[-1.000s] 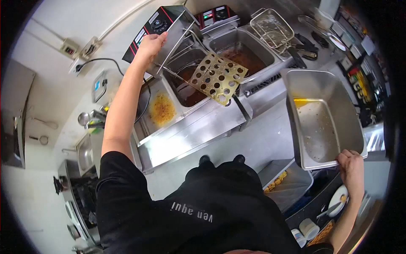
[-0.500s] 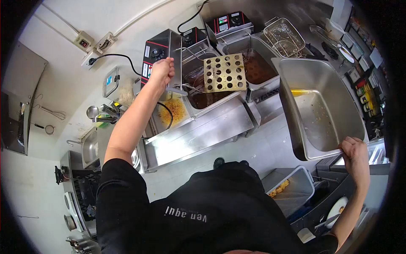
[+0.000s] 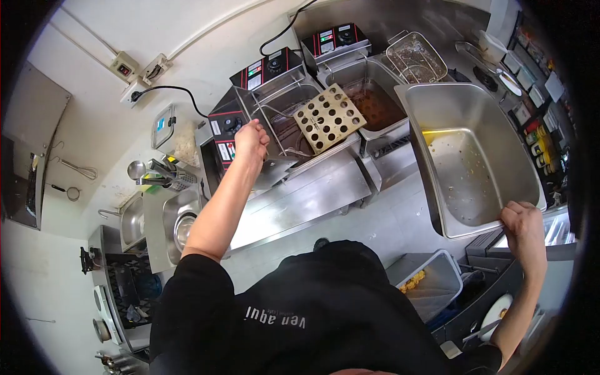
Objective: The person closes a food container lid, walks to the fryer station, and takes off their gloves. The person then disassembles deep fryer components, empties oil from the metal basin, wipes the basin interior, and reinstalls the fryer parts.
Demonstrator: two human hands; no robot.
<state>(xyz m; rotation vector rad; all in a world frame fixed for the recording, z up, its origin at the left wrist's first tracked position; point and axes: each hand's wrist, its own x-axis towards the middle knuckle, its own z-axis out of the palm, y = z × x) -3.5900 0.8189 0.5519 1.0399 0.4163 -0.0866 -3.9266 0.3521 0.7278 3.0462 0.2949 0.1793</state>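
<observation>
My left hand (image 3: 252,142) is closed at the edge of a fryer heating unit. The unit's black control head (image 3: 226,134) has red trim and a dial. Metal rods run from it to a perforated plate (image 3: 330,119), which hangs over the middle fryer tank (image 3: 290,100). That tank and the right fryer tank (image 3: 384,84) hold dark brown oil. My right hand (image 3: 524,228) grips the near right rim of a deep steel pan (image 3: 500,131). Yellow oil and crumbs lie in the pan. What supports the pan's far side is hidden.
Two more control heads (image 3: 269,69) stand at the back. A wire fry basket (image 3: 417,57) lies behind the pan. Below right, a lined grey bin (image 3: 450,275) holds fried scraps. Sinks (image 3: 132,222) and a utensil holder (image 3: 181,180) are on the left. A black cord (image 3: 181,86) leads to the wall socket.
The heating unit has come down and to the left in my left hand, its perforated plate turning. It now covers the left basin with crumbs. My right hand and the steel pan have barely moved.
</observation>
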